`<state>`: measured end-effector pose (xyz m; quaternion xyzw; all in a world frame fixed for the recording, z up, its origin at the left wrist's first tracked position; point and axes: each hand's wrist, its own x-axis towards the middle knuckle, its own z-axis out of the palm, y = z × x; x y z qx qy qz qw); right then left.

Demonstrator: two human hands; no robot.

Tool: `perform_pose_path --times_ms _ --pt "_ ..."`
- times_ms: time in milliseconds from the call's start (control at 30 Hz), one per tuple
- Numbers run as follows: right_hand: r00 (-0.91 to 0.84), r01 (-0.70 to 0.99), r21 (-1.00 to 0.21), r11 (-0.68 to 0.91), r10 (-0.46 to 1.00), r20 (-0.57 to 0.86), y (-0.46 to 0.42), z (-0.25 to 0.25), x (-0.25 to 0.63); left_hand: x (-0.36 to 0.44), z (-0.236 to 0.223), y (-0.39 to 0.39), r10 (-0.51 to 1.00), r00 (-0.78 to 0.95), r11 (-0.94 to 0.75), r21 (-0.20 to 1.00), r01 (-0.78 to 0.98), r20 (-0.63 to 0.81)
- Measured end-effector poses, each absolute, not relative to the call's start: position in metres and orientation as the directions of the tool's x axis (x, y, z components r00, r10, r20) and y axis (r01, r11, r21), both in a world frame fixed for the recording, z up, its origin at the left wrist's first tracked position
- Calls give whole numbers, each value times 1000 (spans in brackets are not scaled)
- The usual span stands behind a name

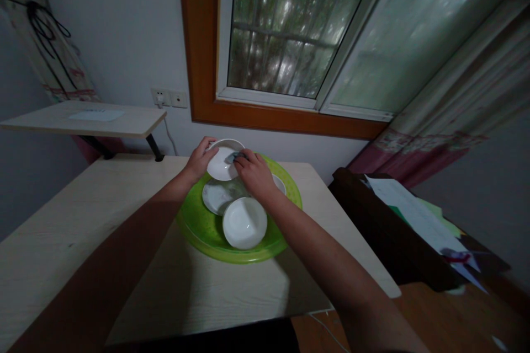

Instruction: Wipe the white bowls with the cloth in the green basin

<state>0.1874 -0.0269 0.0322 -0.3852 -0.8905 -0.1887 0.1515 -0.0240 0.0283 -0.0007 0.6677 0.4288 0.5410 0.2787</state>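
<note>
Room, home type: flower-trimmed curtains (459, 99), one cord-tied; wood-framed window (285, 38); wall sockets (169, 98); pale surface (74, 215) with raised shelf (91, 126); brown floor (430, 309).

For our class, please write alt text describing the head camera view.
The left hand holds a white bowl while the right hand holds a small grayish item in it, over a green basin of white dishes on a pale table.

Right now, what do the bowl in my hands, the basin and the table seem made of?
Bowl: probably glazed ceramic, with a smooth white shine, though melamine is possible. Basin: likely plastic, its bright green slightly glossy. Table: matte, pale wood or laminate, with visible grain.
</note>
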Motion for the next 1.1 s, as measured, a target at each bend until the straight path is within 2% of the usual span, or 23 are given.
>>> perform_pose_path --times_ms 200,367,433,533,700,833,933,1100 --pt "-702 689 89 719 632 329 -25 19 180 -23 1 24 854 -18 -482 804 348 519" --pt "-786 516 -118 848 524 329 -27 16 177 -24 0 24 820 7 -521 740 425 573" --pt "-800 467 -163 869 494 341 -28 18 176 -25 0 24 817 18 -520 723 454 576" --pt "-784 499 -145 854 517 344 -28 20 176 -26 0 24 811 -1 -511 708 488 585" --pt "-649 715 28 699 648 399 -25 20 181 -25 2 23 824 -25 -467 703 536 566" --pt "-565 799 96 593 688 454 -25 22 182 -24 3 23 829 -20 -458 699 549 559" --pt "-557 810 81 580 721 413 -27 20 180 -25 2 24 821 -18 -466 688 556 571" --pt "-611 767 -29 642 742 277 -28 13 176 -26 1 27 810 -49 -449 673 588 584"
